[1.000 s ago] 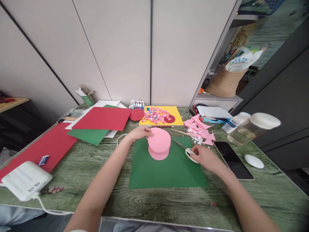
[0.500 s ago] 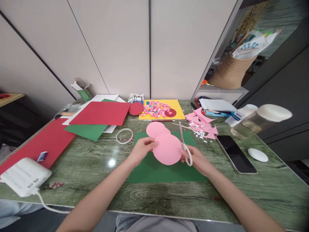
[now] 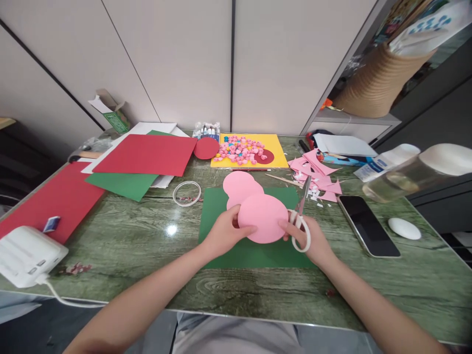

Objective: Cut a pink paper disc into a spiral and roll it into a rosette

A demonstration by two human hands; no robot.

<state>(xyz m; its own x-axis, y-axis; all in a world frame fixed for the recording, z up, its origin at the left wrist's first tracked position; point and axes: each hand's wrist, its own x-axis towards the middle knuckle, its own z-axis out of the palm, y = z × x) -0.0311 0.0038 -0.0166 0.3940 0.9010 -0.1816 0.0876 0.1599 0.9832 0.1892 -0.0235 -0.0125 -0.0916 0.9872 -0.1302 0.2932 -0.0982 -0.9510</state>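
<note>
Between my two hands a pink paper circle [image 3: 262, 219] is held above the green paper sheet [image 3: 254, 253]. My left hand [image 3: 232, 228] pinches its left edge, thumb on top. My right hand [image 3: 308, 236] grips its right edge between thumb and fingers, and also carries white-handled scissors [image 3: 303, 216] with the blades pointing up and away. Just behind, other pink paper circles [image 3: 238, 184] overlap on the far left part of the green sheet. Fingertips under the held circle are hidden.
Pink paper scraps [image 3: 317, 172] lie beyond the right hand, near a phone [image 3: 368, 226] and a bottle [image 3: 401, 177]. A yellow sheet [image 3: 278, 147] bears many small beads [image 3: 241, 150]. Leftward are a tape roll [image 3: 187, 193], red paper [image 3: 147, 155] and a white charger [image 3: 27, 255].
My left hand has brought a pink circle nearer and to the right, off the others. My right hand, scissors still in it, has come to the circle's right edge; the scissors turned upright.
</note>
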